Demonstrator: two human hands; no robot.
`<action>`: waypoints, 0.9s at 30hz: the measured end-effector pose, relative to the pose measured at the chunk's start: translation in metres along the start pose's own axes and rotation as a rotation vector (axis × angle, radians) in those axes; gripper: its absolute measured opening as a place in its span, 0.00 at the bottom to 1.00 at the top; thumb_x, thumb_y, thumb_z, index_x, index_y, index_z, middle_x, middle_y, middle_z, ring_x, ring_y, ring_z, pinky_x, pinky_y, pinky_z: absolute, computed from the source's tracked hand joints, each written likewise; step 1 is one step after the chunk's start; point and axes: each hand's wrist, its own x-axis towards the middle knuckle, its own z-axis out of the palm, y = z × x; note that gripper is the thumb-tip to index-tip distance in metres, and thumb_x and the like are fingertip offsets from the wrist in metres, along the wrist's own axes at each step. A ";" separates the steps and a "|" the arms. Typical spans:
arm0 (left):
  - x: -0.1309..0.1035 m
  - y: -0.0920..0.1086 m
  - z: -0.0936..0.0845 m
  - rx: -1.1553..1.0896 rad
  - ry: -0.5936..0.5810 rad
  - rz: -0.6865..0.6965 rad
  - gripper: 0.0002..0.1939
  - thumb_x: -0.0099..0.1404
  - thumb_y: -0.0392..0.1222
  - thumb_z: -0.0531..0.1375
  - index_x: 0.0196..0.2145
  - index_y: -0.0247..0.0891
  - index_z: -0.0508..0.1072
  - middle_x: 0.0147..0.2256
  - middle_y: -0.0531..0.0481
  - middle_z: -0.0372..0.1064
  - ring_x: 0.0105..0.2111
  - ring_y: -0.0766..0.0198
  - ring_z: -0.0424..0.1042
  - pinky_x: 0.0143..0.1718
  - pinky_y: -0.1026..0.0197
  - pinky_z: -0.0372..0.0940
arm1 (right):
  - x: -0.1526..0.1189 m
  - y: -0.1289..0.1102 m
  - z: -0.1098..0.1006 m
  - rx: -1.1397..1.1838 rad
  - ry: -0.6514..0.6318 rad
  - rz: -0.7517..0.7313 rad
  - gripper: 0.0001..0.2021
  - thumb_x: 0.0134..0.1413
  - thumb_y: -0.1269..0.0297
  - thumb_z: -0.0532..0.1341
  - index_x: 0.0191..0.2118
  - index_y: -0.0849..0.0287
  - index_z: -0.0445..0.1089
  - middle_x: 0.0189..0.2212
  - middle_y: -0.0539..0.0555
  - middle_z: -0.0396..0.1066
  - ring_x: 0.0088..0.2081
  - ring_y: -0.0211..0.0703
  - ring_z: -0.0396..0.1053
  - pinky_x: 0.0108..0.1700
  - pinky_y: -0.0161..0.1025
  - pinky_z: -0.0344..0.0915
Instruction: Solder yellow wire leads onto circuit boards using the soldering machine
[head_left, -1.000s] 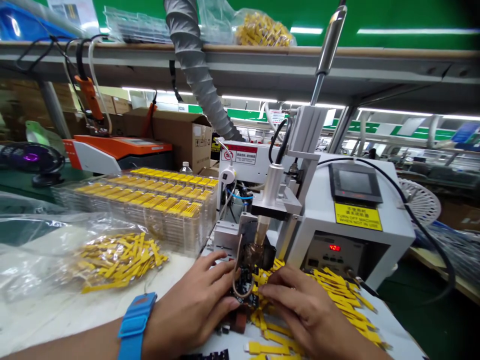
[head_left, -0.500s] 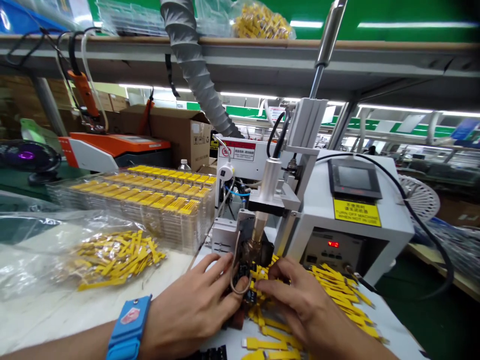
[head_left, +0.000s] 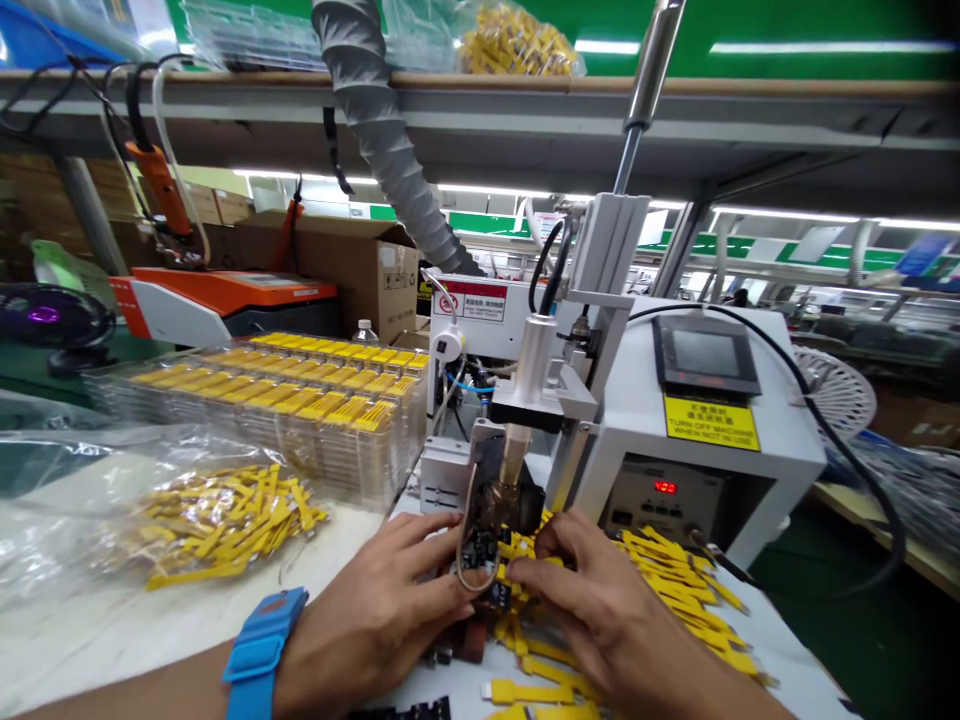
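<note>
My left hand lies against the left side of the soldering head's black fixture, fingers stretched toward it and thumb near its front. I see nothing held in it. My right hand is at the fixture's right side, thumb and index finger pinched on a short flat yellow cable, which they partly cover. Above the fixture comes down the machine's silver cylinder with a brownish tip. Loose yellow cables lie below and beside my right hand. A row of small black parts shows at the bottom edge.
Left of my hands lies a clear bag of yellow cables; behind it stand stacked clear trays filled with more. A white control box stands right, its cable looping down. More yellow cables spread before it.
My left thumb has drawn back a little from the black fixture, and the left wrist has turned slightly. The right hand keeps its pinch in nearly the same place.
</note>
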 end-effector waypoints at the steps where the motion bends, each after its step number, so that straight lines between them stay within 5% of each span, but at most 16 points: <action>1: 0.000 0.001 0.000 -0.016 -0.014 -0.015 0.15 0.72 0.37 0.50 0.54 0.43 0.65 0.55 0.48 0.62 0.54 0.54 0.60 0.50 0.51 0.63 | 0.000 0.000 0.000 -0.002 -0.003 0.002 0.19 0.54 0.80 0.50 0.48 0.58 0.68 0.34 0.58 0.60 0.36 0.45 0.61 0.33 0.40 0.64; 12: -0.001 0.003 0.001 -0.165 0.019 -0.133 0.17 0.70 0.36 0.54 0.54 0.49 0.67 0.55 0.54 0.60 0.57 0.60 0.56 0.57 0.55 0.58 | 0.000 0.000 0.000 0.033 -0.010 0.034 0.18 0.56 0.78 0.50 0.48 0.57 0.68 0.35 0.59 0.61 0.38 0.47 0.60 0.35 0.42 0.64; 27: -0.003 -0.001 0.005 -0.068 -0.007 -0.050 0.16 0.70 0.35 0.53 0.54 0.44 0.67 0.55 0.49 0.61 0.57 0.55 0.56 0.55 0.51 0.60 | 0.000 -0.003 -0.001 0.004 -0.020 0.041 0.21 0.52 0.81 0.49 0.48 0.58 0.69 0.35 0.59 0.60 0.37 0.49 0.61 0.33 0.43 0.66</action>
